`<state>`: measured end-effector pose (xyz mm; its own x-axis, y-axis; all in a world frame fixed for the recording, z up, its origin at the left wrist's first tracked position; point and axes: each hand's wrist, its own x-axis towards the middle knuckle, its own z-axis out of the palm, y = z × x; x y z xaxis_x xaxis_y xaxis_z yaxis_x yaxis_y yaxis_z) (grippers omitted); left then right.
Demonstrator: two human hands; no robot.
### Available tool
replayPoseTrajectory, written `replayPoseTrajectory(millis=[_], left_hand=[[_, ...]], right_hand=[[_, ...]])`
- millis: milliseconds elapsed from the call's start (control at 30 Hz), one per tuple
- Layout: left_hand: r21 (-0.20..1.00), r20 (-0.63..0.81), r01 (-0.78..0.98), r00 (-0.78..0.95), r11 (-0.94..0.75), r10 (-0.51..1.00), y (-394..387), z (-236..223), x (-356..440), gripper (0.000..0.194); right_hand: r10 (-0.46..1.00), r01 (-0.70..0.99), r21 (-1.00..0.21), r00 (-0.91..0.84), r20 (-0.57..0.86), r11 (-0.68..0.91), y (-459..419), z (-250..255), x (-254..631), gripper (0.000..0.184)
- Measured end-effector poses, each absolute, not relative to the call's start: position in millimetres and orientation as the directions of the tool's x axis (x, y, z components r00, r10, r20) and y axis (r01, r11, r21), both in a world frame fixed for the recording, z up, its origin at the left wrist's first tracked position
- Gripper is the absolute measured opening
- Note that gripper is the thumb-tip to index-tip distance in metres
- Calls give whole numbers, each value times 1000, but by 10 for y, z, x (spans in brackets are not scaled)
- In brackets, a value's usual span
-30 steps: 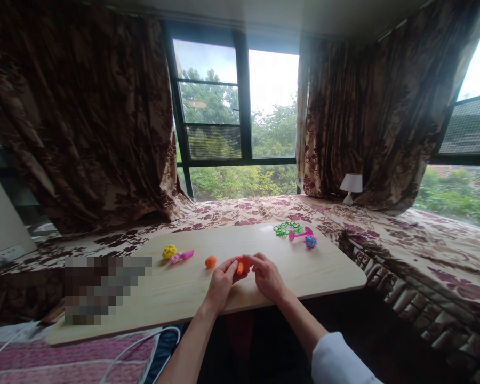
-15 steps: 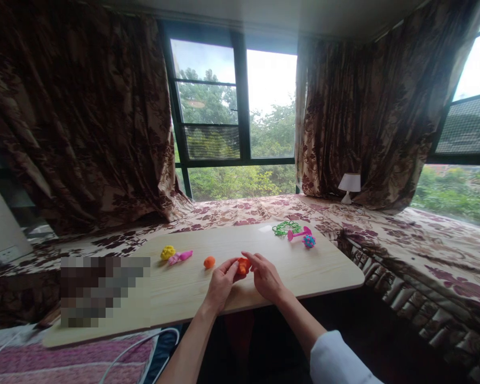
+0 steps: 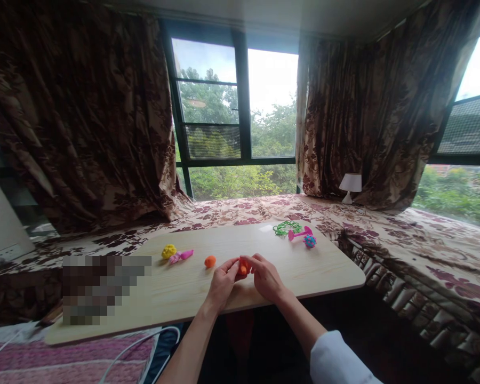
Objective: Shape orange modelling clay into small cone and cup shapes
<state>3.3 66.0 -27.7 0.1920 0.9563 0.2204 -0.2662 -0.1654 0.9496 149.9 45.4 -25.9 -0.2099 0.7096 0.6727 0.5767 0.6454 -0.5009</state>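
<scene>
Both my hands meet over the near middle of a light wooden table (image 3: 328, 266). My left hand (image 3: 222, 281) and my right hand (image 3: 266, 276) pinch a small orange toy piece (image 3: 243, 268) between their fingertips, just above the tabletop. A second small orange ball (image 3: 210, 261) lies on the table a little to the left of my left hand.
Further left lie a yellow knobbly ball (image 3: 168, 251) and a pink piece (image 3: 181, 256). At the far right of the table sit green loops (image 3: 287, 228), a pink stick (image 3: 301, 233) and a blue spiky ball (image 3: 310, 241). A white lamp (image 3: 351, 186) stands on the patterned ledge; a blurred patch covers the table's left.
My fingers have closed in more tightly round the orange piece, so less of it shows. The hands have stayed in the same spot and nothing else has moved.
</scene>
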Motion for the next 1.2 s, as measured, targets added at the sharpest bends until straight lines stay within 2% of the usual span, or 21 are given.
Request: replayPoseTrajectory(millis=[167, 300, 833, 1067, 1200], left_hand=[[926, 210, -346, 137, -152, 968, 680, -280, 25, 28], [943, 246, -267, 151, -200, 957, 664, -258, 38, 30], [964, 244, -169, 250, -206, 937, 568, -184, 43, 38], [959, 245, -198, 214, -204, 946, 585, -202, 39, 35], [957, 252, -197, 195, -213, 948, 565, -173, 52, 35]], right_hand=[[722, 561, -546, -140, 678, 622, 481, -265, 1495, 48], [712, 580, -535, -116, 693, 615, 466, -248, 1491, 40], [697, 576, -532, -95, 710, 621, 451, -251, 1502, 49], [703, 567, -527, -135, 698, 633, 447, -236, 1501, 45], [715, 562, -539, -142, 684, 627, 441, -228, 1503, 54]])
